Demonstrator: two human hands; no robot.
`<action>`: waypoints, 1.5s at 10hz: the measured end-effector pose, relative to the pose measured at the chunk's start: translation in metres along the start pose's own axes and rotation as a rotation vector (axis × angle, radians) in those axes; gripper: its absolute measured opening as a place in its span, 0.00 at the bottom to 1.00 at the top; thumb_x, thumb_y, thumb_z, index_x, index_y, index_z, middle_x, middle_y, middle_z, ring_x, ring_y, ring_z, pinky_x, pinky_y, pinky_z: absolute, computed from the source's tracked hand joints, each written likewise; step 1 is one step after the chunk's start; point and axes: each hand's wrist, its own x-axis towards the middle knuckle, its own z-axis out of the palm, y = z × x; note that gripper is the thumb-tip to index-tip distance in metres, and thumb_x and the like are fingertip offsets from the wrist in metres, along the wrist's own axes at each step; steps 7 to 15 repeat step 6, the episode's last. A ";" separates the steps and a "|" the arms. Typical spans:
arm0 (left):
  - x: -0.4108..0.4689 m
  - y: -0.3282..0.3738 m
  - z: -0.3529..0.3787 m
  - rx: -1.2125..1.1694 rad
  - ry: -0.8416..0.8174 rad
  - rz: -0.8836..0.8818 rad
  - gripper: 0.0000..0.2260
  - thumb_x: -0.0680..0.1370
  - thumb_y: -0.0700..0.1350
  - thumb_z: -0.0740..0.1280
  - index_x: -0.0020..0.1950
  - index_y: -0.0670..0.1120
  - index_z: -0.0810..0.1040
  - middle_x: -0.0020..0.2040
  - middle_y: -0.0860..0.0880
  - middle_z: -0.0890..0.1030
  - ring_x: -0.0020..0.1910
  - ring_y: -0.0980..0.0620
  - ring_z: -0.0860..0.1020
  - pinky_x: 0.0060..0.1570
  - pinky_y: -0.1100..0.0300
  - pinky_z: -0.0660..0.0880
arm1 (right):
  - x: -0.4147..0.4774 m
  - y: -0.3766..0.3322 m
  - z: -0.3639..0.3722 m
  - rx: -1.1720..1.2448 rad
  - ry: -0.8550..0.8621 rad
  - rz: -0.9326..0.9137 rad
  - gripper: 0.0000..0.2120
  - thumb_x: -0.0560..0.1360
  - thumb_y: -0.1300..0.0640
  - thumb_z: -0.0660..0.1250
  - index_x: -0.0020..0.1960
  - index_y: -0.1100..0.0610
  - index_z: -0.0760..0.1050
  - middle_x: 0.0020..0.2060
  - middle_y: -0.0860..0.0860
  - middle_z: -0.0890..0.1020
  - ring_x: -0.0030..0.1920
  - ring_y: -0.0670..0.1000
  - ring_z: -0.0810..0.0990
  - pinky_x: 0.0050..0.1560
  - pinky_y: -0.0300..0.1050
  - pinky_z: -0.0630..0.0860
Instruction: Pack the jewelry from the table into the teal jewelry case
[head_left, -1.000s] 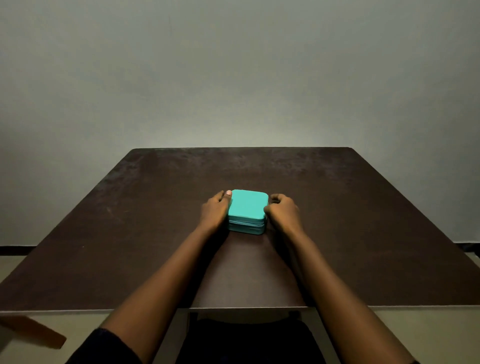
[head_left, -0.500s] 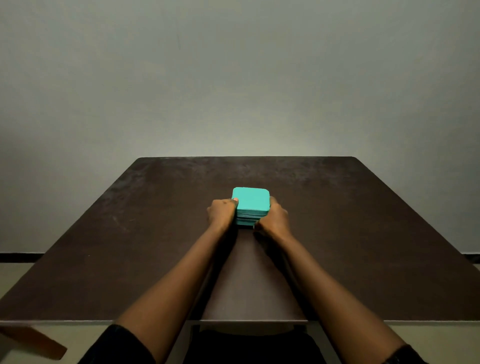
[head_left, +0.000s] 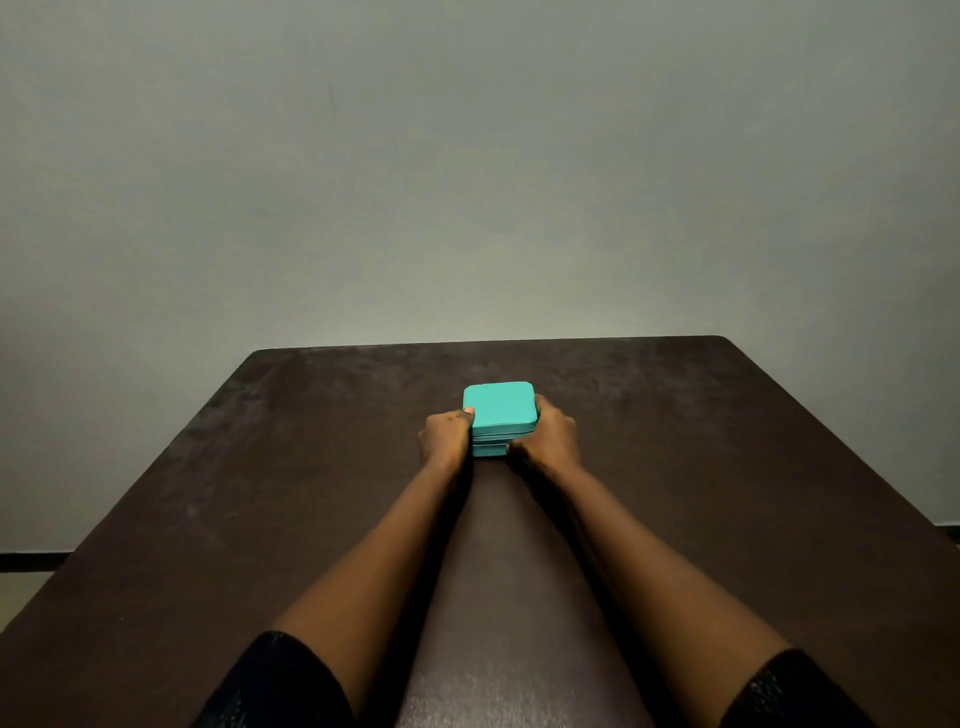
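Both hands grip a closed teal case (head_left: 498, 410) on a dark table (head_left: 260, 493), left hand (head_left: 445, 435) curled at its left side, right hand (head_left: 548, 439) curled around its right.

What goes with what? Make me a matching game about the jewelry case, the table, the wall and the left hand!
Things:
1. jewelry case
2. table
3. wall
4. left hand

Descriptions:
a. dark brown
b. grips the case's left side
c. teal
d. grey

Pairs: 1-c, 2-a, 3-d, 4-b
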 end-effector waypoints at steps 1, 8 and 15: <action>0.006 -0.002 0.008 -0.012 0.003 0.019 0.15 0.76 0.49 0.65 0.59 0.43 0.80 0.58 0.40 0.80 0.57 0.41 0.77 0.60 0.51 0.73 | 0.005 0.007 0.005 0.036 0.034 0.022 0.29 0.66 0.67 0.68 0.65 0.55 0.70 0.56 0.56 0.81 0.55 0.55 0.80 0.54 0.48 0.79; -0.002 -0.021 -0.008 0.141 0.125 0.091 0.16 0.81 0.47 0.54 0.58 0.42 0.78 0.58 0.40 0.80 0.58 0.40 0.76 0.59 0.51 0.72 | -0.018 0.017 0.019 -0.199 0.041 -0.028 0.35 0.74 0.60 0.64 0.75 0.61 0.51 0.74 0.60 0.58 0.75 0.58 0.57 0.73 0.50 0.57; -0.002 -0.021 -0.008 0.141 0.125 0.091 0.16 0.81 0.47 0.54 0.58 0.42 0.78 0.58 0.40 0.80 0.58 0.40 0.76 0.59 0.51 0.72 | -0.018 0.017 0.019 -0.199 0.041 -0.028 0.35 0.74 0.60 0.64 0.75 0.61 0.51 0.74 0.60 0.58 0.75 0.58 0.57 0.73 0.50 0.57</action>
